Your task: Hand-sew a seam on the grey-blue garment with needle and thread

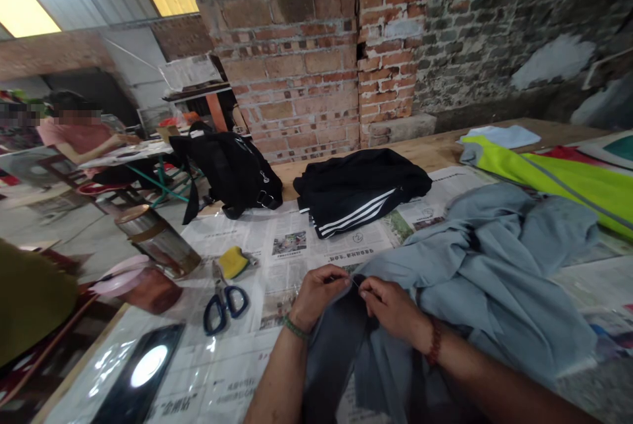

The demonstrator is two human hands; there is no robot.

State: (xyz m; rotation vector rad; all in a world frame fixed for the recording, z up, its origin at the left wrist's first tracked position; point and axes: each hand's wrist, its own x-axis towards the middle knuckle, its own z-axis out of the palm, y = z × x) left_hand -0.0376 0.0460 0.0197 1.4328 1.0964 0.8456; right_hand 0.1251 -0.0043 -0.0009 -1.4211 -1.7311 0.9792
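Observation:
A large grey cloth (469,266) lies crumpled across the right of the table, its near part running down under my hands. My left hand (316,295) is closed in a pinch at the cloth's upper fold, with thumb and forefinger together. Facing it from the right, my right hand (393,305) pinches a thin pale needle (355,282), whose tip points toward my left fingers. Any thread is too fine to make out. Left of my hands lie blue-handled scissors (225,305) and a yellow sponge (233,262).
A phone (141,371), a pinkish cup (148,285) and a steel flask (157,239) stand along the left edge. Behind are a black bag (232,173), black striped clothing (363,186) and a yellow vest (558,177). A person (84,140) sits at another table.

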